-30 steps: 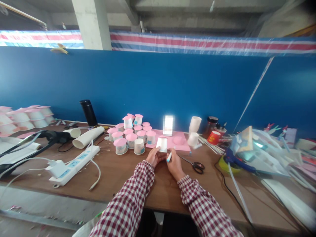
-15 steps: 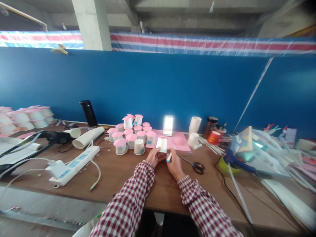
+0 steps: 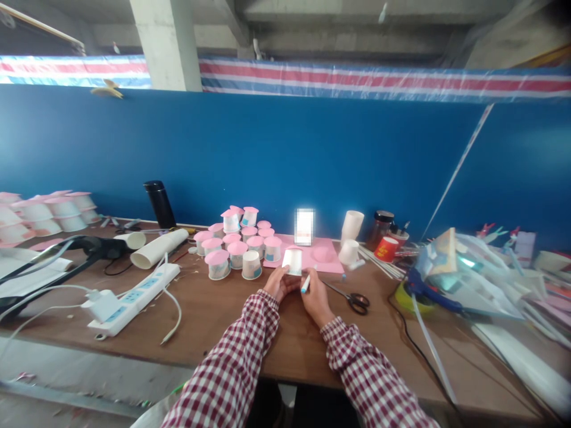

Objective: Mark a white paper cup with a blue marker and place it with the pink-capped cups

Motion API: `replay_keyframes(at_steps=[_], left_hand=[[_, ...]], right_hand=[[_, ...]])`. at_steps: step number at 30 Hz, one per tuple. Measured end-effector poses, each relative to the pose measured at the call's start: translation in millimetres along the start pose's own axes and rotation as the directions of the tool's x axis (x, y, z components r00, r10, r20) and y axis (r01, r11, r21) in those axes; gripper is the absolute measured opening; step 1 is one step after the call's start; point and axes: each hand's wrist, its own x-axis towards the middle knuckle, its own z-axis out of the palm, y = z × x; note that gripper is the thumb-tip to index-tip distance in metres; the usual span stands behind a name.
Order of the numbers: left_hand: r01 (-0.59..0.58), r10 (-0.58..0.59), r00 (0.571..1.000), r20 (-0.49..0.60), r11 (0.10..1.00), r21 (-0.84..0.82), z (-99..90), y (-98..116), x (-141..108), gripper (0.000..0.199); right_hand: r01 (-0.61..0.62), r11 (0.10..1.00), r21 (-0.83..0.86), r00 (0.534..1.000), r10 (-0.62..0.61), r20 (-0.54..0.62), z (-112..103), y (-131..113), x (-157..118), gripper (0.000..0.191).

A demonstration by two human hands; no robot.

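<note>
My left hand (image 3: 277, 284) is closed on a white paper cup (image 3: 292, 262) with a pink top edge, held above the table near its middle. A white marker pen with a blue end (image 3: 306, 284) sits in the closed fingers of my right hand (image 3: 317, 297), close to the cup's right side. Behind the cup lies a pink sheet (image 3: 332, 263) with a raised round spot. Several pink-topped paper cups (image 3: 217, 264) stand grouped to the left. One cup without a pink top (image 3: 251, 265) stands at the front of that group.
Black-handled scissors (image 3: 358, 303) lie right of my hands. A white power strip (image 3: 138, 300) with cables is on the left, near a black flask (image 3: 160, 205). Plain cups (image 3: 352, 226), a red cup (image 3: 386, 249) and plastic bags (image 3: 482, 279) stand or lie to the right.
</note>
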Motion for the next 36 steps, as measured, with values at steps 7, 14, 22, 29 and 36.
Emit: replay_keyframes(at_steps=[7,14,22,29,36], left_hand=[[-0.001,0.001,1.0,0.009,1.0,-0.002,-1.3,-0.8,1.0,0.025],[-0.003,0.003,1.0,0.021,1.0,0.0,-1.2,-1.0,0.7,0.025],[-0.006,0.006,1.0,0.017,1.0,0.001,-1.4,-1.0,0.6,0.025],[-0.006,0.006,1.0,0.023,1.0,-0.001,-0.6,-0.5,-0.1,0.025],[-0.009,0.009,1.0,0.021,1.0,0.0,-2.0,-1.4,1.2,0.024]], right_hand=[[0.003,1.0,-0.005,1.0,-0.003,0.006,-1.0,-0.8,0.0,0.024],[-0.001,1.0,-0.013,1.0,0.001,0.003,-1.8,-1.8,0.0,0.024],[0.005,1.0,-0.016,1.0,-0.005,-0.003,-1.1,-0.8,0.3,0.025],[0.008,1.0,-0.018,1.0,-0.008,-0.003,-0.6,-0.3,0.0,0.023],[0.003,1.0,-0.015,1.0,-0.003,0.002,-0.7,0.0,-0.2,0.023]])
